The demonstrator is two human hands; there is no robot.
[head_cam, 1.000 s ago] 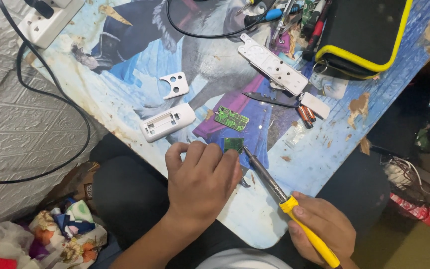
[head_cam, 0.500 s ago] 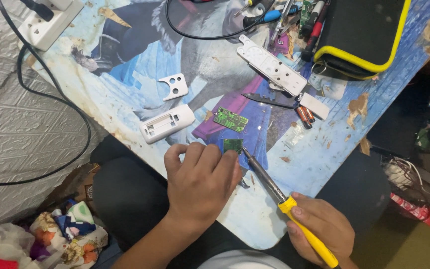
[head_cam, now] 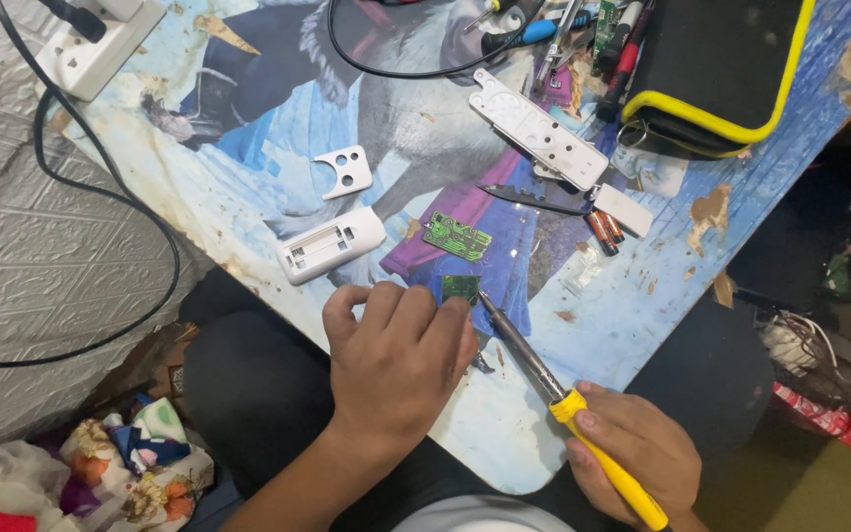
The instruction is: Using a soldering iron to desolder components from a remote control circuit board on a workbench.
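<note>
My left hand [head_cam: 396, 369] lies palm down near the table's front edge, its fingertips pressing on a small green circuit board [head_cam: 460, 288]. My right hand [head_cam: 637, 458] grips the yellow handle of a soldering iron [head_cam: 544, 379], held like a pen. The iron's dark metal tip reaches the right edge of the small board. A second, larger green circuit board [head_cam: 456, 237] lies just beyond it on the table.
A white remote casing [head_cam: 330, 245], a small white plate with holes [head_cam: 346, 169], a long white cover [head_cam: 539, 128], two batteries [head_cam: 603, 229], a black-and-yellow pouch [head_cam: 716, 69] and a white power strip [head_cam: 100, 44] with black cable [head_cam: 150, 217] lie on the picture-covered table [head_cam: 248, 128].
The view has shifted slightly. Both hands stay where they were, with the iron's tip at the small board.
</note>
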